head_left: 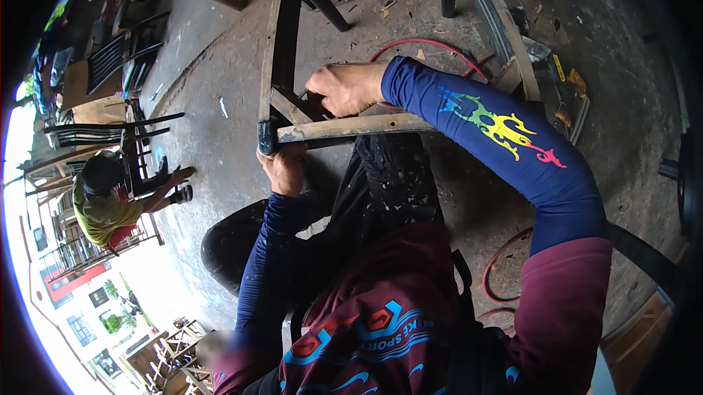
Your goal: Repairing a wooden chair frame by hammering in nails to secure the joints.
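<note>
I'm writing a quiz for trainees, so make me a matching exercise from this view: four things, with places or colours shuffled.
1. Left hand
2. Right hand
3. Hose
4. Co-worker

A. Red
B. Inside the wooden frame, by a diagonal brace
C. Near the picture's left edge
D. At the frame's black corner

Pairs: 1-D, 2-B, 3-A, 4-C

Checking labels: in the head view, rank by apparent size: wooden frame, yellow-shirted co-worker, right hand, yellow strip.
1. Wooden frame
2. Yellow-shirted co-worker, farther away
3. Right hand
4. Yellow strip
</note>
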The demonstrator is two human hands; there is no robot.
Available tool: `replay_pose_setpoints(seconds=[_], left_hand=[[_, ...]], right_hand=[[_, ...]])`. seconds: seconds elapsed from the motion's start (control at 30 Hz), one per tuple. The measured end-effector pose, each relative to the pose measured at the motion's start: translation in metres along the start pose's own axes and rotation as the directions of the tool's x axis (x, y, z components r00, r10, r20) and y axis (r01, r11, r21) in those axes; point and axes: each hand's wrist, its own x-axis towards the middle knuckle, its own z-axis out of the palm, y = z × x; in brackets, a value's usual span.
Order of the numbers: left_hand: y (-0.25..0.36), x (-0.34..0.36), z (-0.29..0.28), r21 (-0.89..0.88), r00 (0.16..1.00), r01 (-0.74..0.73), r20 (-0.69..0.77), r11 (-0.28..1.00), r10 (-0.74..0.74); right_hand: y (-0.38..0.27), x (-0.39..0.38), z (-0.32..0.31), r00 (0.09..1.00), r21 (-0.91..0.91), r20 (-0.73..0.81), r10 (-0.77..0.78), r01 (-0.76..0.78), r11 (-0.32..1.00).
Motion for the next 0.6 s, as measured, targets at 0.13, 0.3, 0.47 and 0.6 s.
replay_pose_setpoints(seconds=[0.13,0.3,0.47,0.6], left_hand=[[0.015,-0.003,0.014,0.022,0.993,-0.114,-0.033,0.993,0.115],[0.006,0.004,-0.001,0.590,0.706,-0.679,0.360,0.437,0.611],[-0.008,-0.004,-0.002,-0.102,1.000,-0.008,-0.029,0.995,0.005],[-0.018,-0.002,-0.005,0.307,0.949,-0.314,0.093,0.898,0.300]], right_hand=[[0.001,-0.002,-0.001,0.998,-0.112,-0.030,-0.061,0.057,0.992],[0.001,-0.001,-0.002,0.981,-0.309,-0.113,-0.158,0.116,0.944],[0.012,0.009,0.000,0.893,-0.477,-0.177,-0.414,0.290,0.830],[0.010,0.007,-0.016,0.933,-0.678,-0.020,-0.359,0.251,0.691]])
